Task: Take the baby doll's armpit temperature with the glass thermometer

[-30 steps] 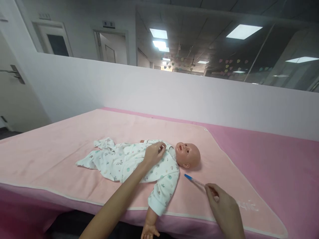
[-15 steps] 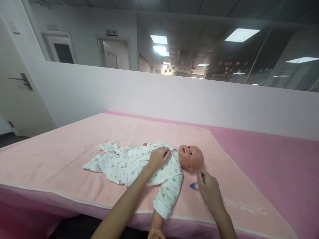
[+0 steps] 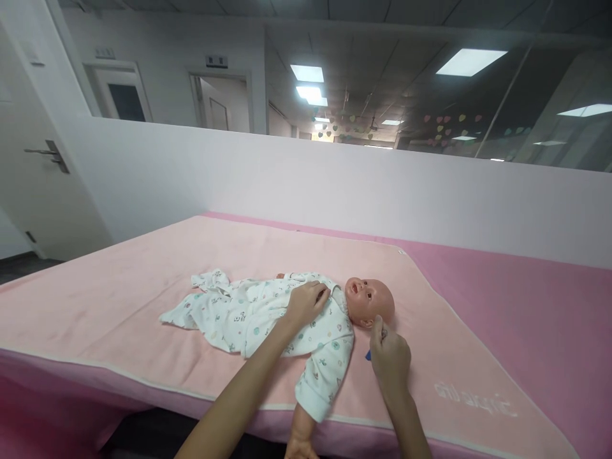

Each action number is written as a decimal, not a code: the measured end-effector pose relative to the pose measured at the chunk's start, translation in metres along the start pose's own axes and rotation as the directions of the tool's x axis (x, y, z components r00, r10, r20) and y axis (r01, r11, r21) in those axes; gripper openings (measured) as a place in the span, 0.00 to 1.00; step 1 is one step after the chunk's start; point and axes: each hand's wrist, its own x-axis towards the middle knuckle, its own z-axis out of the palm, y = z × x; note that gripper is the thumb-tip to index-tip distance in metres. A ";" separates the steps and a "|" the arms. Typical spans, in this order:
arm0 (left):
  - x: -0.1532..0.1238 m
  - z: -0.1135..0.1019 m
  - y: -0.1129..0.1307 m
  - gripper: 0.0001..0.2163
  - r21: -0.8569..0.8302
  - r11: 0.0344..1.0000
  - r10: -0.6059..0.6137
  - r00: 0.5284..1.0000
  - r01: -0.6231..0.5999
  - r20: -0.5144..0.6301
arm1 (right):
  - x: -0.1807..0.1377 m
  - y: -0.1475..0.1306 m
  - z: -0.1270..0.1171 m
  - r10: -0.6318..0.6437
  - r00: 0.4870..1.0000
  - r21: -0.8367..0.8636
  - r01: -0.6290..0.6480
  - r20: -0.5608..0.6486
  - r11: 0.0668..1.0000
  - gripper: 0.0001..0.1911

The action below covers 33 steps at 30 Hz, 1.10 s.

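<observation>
A baby doll (image 3: pixel 370 299) in a white patterned romper (image 3: pixel 253 312) lies on its back on a light pink blanket (image 3: pixel 143 280), head to the right. My left hand (image 3: pixel 306 303) rests on the doll's chest near the collar, pinching the fabric. My right hand (image 3: pixel 389 357) hovers just below the doll's head, close to its ear, and holds a thin stick with a blue end (image 3: pixel 368 355); only the blue tip shows past my fingers. The doll's near arm hangs over the bed's front edge.
The blanket covers a bed with a darker pink sheet (image 3: pixel 526 306) showing at the right. A white partition wall (image 3: pixel 335 185) runs behind the bed. A door with a handle (image 3: pixel 48 156) stands at the left.
My right hand has carried the blue-tipped stick up and left from the blanket's lower right to beside the doll's head. My left hand stays on the doll's chest.
</observation>
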 end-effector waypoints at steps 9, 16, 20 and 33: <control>0.000 0.001 -0.001 0.14 0.010 1.000 0.008 1.000 -0.007 -0.008 | -0.002 -0.005 0.000 -0.024 1.000 -0.063 0.022 -0.021 0.998 0.28; 0.000 0.001 0.000 0.14 0.003 1.000 -0.017 1.000 0.017 0.008 | -0.003 -0.002 0.003 -0.047 0.998 -0.019 0.046 -0.051 0.999 0.30; 0.000 0.000 0.000 0.14 0.003 1.000 -0.004 1.000 0.004 0.006 | -0.004 -0.002 0.005 -0.037 0.998 0.016 0.038 -0.056 0.999 0.29; 0.000 0.001 -0.001 0.14 -0.004 1.000 0.013 1.000 -0.013 -0.015 | -0.008 -0.001 -0.001 -0.001 1.000 0.039 0.001 0.004 0.999 0.28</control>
